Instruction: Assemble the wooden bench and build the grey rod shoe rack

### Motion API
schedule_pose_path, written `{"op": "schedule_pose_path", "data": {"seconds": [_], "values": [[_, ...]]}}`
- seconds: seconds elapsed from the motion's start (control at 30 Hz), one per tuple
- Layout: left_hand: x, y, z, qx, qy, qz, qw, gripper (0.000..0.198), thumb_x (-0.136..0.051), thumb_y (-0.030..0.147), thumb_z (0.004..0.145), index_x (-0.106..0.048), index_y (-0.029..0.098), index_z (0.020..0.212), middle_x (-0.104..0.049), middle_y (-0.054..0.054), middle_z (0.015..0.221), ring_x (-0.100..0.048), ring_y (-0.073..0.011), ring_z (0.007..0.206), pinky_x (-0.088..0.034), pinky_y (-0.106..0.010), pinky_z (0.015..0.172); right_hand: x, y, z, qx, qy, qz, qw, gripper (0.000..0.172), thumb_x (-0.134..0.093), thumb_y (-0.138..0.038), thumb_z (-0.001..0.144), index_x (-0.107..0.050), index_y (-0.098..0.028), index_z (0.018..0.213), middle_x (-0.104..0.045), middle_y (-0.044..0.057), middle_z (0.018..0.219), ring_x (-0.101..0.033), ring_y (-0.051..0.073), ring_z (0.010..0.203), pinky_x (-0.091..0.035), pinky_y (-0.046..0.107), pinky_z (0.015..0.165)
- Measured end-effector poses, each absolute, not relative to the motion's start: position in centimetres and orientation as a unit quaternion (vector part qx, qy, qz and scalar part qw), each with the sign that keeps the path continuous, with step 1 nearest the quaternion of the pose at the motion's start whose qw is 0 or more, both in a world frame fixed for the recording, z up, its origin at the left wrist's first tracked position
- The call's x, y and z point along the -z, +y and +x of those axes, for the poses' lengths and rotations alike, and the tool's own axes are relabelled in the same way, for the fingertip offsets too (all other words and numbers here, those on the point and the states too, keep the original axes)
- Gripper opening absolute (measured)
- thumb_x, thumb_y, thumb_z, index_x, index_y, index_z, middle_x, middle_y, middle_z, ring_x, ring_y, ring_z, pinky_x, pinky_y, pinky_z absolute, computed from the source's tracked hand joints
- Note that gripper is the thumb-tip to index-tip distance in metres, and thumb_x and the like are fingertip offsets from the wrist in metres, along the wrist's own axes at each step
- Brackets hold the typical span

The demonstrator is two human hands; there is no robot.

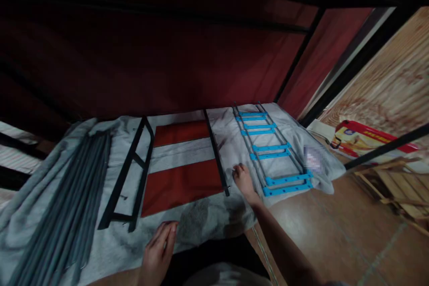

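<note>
Two hands on grey cloth (208, 219), right hand (243, 181) fingers curled beside black rod (216, 152), left hand (159, 248) fingers together.

Near edge of the spread grey cloth (208, 221) is bare, an open lane with the left hand (159, 250) over it. A narrow strip runs between the thin black metal bar (216, 156) and the ladder of grey rods with blue plastic connectors (271, 152). The right hand (244, 181) fills this strip.

Left flank is blocked by a bundle of long grey metal rods (67, 205), with a flat black metal frame (129, 178) near it. Far side is closed by a dark red fabric wall (167, 62).

Right side: the brown tiled floor (335, 232) is open up to the pale wooden slats (395, 187).
</note>
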State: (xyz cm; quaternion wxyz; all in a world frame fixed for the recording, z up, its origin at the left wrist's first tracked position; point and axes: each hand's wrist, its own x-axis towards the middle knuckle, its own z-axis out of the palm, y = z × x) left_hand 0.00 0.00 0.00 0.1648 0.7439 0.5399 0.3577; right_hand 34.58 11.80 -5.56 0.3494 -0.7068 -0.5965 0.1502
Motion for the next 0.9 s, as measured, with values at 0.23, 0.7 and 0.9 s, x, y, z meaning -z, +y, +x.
{"op": "schedule_pose_path", "data": {"seconds": [0.23, 0.7, 0.9], "values": [[-3.6, -1.8, -4.6, -0.371, 0.562, 0.734, 0.087, 0.021, -0.049, 0.027, 0.093, -0.068, 0.022, 0.099, -0.072, -0.004, 0.092, -0.068, -0.0177, 0.088, -0.054, -0.027, 0.084, 7.5, 11.5, 35.3, -0.137, -0.625, -0.695, 0.329, 0.023, -0.044, -0.024, 0.088, -0.063, -0.017, 0.098, -0.059, 0.013, 0.104, -0.057, 0.024, 0.097, -0.047, 0.038, 0.092], [-2.2, 1.5, -12.0, -0.587, 0.694, 0.25, 0.333, 0.033, -0.058, 0.044, 0.078, -0.064, 0.015, 0.092, -0.067, -0.009, 0.098, -0.064, -0.0166, 0.08, -0.05, -0.026, 0.065, 7.9, 9.7, 37.1, -0.241, -0.566, -0.705, 0.353, 0.039, -0.046, -0.052, 0.085, -0.061, -0.018, 0.094, -0.065, 0.01, 0.087, -0.06, 0.026, 0.079, -0.047, 0.038, 0.074], [2.4, 2.8, -12.6, -0.456, 0.75, 0.401, 0.261, 0.022, -0.051, 0.026, 0.077, -0.065, 0.017, 0.092, -0.067, -0.008, 0.093, -0.064, -0.0215, 0.089, -0.053, -0.033, 0.077, 8.6, 7.5, 36.8, -0.14, -0.622, -0.714, 0.291, 0.034, -0.04, -0.046, 0.084, -0.062, -0.02, 0.092, -0.063, 0.012, 0.089, -0.059, 0.03, 0.086, -0.047, 0.046, 0.08]]}}
